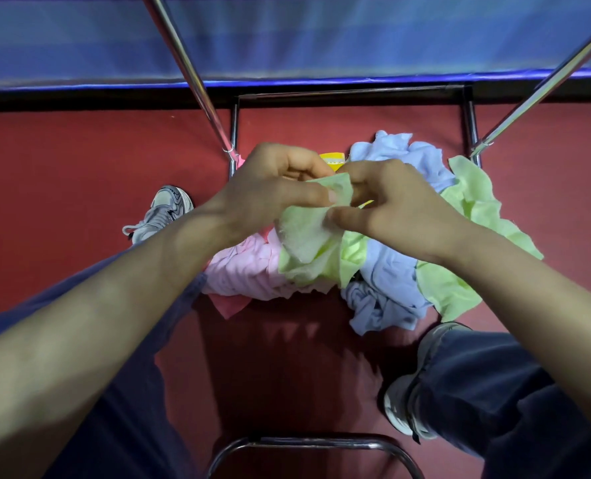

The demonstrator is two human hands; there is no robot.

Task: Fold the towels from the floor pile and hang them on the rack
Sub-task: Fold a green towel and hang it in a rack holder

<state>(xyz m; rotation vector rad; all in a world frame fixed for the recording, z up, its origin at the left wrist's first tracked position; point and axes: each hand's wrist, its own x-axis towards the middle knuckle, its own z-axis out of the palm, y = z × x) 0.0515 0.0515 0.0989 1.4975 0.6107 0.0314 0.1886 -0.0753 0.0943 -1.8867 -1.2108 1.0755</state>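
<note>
A dark red floor (80,167) meets a black strip (80,98) below a blue striped cloth (321,36), dimly lit

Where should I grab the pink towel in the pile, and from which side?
Probably pinch the pink towel at its bunched left edge, coming from the left. That side lies bare on the floor, while the green towel, held by the left hand and right hand, hangs over its right side.
</note>
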